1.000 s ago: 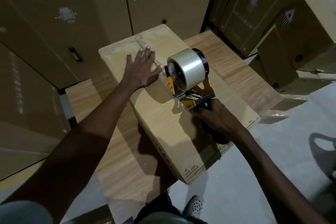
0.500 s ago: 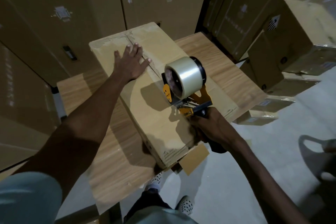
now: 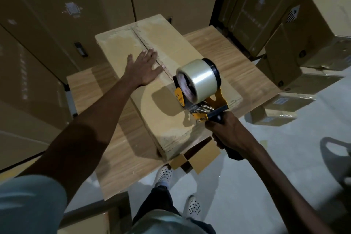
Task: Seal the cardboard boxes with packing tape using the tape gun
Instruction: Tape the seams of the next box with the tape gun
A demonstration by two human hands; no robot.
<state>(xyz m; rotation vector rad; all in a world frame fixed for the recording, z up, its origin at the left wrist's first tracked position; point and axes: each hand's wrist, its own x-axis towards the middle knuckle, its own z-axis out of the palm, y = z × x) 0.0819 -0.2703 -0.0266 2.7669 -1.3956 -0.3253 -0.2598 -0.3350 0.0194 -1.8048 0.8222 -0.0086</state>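
Left hand (image 3: 145, 67) flat, fingers spread, right hand (image 3: 228, 132) curled in a grip

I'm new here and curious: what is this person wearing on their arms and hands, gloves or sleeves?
No gloves: both the left hand and the right hand are bare, with no rings or watch showing. Both forearms are bare too. A short, pale blue-grey sleeve covers the left upper arm at the shoulder. The right shoulder is out of frame, so its sleeve cannot be seen.

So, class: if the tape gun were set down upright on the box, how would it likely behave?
The tape gun probably tips: its big tape roll sits high over a narrow frame. It looks stiff, metal and plastic. The right hand wraps its handle fully, suggesting some weight.
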